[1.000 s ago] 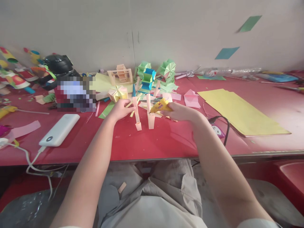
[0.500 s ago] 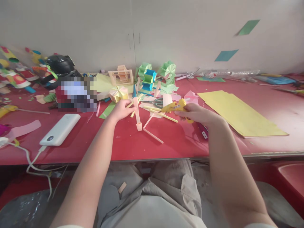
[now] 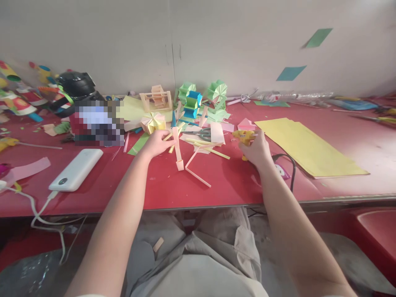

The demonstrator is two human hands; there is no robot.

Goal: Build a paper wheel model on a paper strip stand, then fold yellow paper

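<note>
"Firstly, where do the fingers lie?"

"Those of the left hand (image 3: 156,143) appear clamped on the peach strip (image 3: 177,149), near its upper part; its folded foot points towards the near edge of the red table (image 3: 167,192). Those of the right hand (image 3: 259,152) are closed around the yellow glue gun (image 3: 244,137), over the table and well apart from the strip. Whether a finger presses the trigger cannot be told."

"And the surroundings?"

"A thin bent strip (image 3: 198,177) lies just beside the peach strip, on the right. Beyond it are yellow paper sticks (image 3: 220,154) and grey scissors (image 3: 204,134), partly covered by paper. The black cable (image 3: 294,169) curves beside the right forearm, near the purple-edged socket (image 3: 282,170)."

"How is such handling best done?"

"Pinch the strip lightly, since thin paper would probably crease under a firm grip, with the fingertips away from any warm glue. Turn the gun's nozzle away from skin and loose paper, ease the trigger finger, and give the cable slack, lest it drag on the forearm."
</note>
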